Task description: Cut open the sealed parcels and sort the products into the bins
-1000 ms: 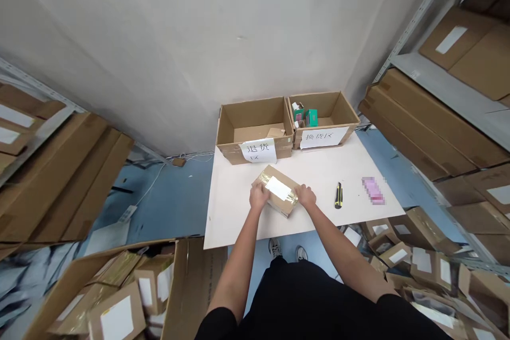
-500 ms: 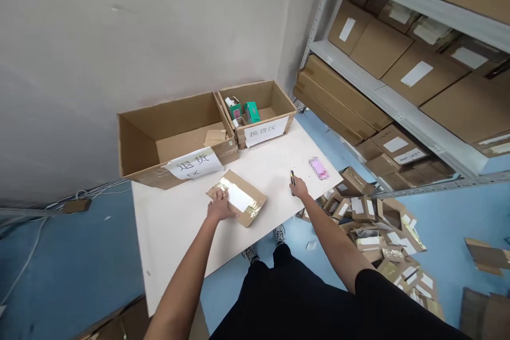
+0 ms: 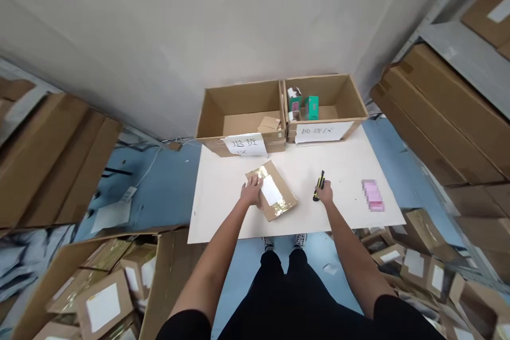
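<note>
A flat brown cardboard box point(image 3: 283, 187) with shiny tape at both ends and a white label lies at an angle on the white table point(image 3: 223, 199). My left hand point(image 3: 252, 191) grips its left end, fingers over the top, thumb along the near side. To the right of the box, my right hand point(image 3: 325, 193) is closed around a black and yellow utility knife point(image 3: 320, 185). The knife is held just above or on the tabletop; I cannot tell which. Whether its blade is out does not show.
Behind the hands stand two open cartons with handwritten signs: a left carton point(image 3: 213, 143) with cardboard pieces, a right carton point(image 3: 354, 113) with small green boxes point(image 3: 312, 108). A pixelated pink item point(image 3: 373, 195) lies at right. Parcels fill a large carton point(image 3: 157, 271) at lower left; loose boxes point(image 3: 416, 263) lie at lower right.
My view has swung left and levelled, so the large carton of parcels now shows. My left hand stays on the box, and my right hand keeps hold of the knife.
</note>
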A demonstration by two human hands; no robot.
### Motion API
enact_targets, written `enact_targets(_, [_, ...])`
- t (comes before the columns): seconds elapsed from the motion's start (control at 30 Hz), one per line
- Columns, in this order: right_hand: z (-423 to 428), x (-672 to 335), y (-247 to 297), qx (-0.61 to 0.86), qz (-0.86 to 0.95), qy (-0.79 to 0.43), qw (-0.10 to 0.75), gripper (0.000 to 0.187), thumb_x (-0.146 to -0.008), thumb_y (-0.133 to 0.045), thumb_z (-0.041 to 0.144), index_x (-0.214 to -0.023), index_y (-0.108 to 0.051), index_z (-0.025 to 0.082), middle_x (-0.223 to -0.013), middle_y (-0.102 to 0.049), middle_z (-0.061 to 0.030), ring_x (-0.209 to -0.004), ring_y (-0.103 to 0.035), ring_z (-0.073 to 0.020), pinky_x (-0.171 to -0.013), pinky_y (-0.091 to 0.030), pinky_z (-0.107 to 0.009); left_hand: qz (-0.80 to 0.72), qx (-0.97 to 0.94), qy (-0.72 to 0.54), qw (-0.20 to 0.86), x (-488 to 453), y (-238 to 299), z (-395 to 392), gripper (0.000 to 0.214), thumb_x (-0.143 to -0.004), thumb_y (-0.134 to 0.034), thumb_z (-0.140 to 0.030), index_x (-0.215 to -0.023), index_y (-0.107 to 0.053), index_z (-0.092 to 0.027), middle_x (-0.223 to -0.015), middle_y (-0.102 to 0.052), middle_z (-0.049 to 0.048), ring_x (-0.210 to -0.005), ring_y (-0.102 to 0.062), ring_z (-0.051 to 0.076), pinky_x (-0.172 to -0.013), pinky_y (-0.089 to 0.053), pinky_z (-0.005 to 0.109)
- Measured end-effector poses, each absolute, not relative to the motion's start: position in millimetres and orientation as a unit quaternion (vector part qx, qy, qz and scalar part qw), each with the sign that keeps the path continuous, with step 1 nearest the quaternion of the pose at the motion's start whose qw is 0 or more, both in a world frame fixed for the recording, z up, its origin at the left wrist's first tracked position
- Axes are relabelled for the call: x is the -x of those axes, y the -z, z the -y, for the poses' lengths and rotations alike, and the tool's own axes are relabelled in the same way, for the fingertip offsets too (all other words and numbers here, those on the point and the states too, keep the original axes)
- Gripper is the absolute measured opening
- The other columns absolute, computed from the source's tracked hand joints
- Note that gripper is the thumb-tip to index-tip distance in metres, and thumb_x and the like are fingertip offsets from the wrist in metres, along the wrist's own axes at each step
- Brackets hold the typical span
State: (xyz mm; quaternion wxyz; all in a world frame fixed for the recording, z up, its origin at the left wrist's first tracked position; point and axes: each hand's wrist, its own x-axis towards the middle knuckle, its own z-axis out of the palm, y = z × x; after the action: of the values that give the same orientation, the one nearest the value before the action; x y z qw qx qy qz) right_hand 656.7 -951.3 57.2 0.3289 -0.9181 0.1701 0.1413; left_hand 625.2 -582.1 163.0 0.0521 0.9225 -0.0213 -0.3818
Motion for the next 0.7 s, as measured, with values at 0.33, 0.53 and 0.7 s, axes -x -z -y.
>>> enact_targets(0.33, [750, -650, -133, 0.906, 0.154, -0.131, 0.372, 0.058, -0.103, -0.048, 0.027, -0.161, -0.039, 0.027, -0.141, -0.07, -0.0094, -0.115, -0.071, -0.0251, -0.101, -0.054, -0.036, -0.013, -0.94, 0.333, 0.08, -607, -155, 580, 0.154, -0.048, -0.101, -0.043, -0.172, -0.01, -0.029, -0.179, 0.011, 0.0191, -0.165, 0.011, 0.038, -0.131, -0.017, 0.058])
enact_targets(0.53, [706, -653, -138, 0.944, 0.137, -0.195, 0.227, 0.058, -0.105, -0.046, 0.022, -0.163, -0.04, 0.028, -0.143, -0.068, -0.0113, -0.123, -0.07, -0.0268, -0.104, -0.052, -0.037, -0.004, -0.938, 0.321, 0.13, -597, -149, 570, 0.153, -0.052, -0.099, -0.052, -0.172, -0.007, -0.031, -0.178, 0.009, 0.0182, -0.166, 0.007, 0.036, -0.128, -0.024, 0.059])
enact_targets(0.7, [708, -645, -148, 0.956, 0.131, -0.217, 0.147, 0.059, -0.105, -0.044, 0.021, -0.164, -0.038, 0.026, -0.135, -0.072, -0.0138, -0.119, -0.071, -0.0287, -0.101, -0.051, -0.037, 0.003, -0.937, 0.304, 0.174, -595, -145, 561, 0.161, -0.051, -0.098, -0.06, -0.172, 0.003, -0.028, -0.179, 0.009, 0.015, -0.166, 0.01, 0.034, -0.13, -0.022, 0.057])
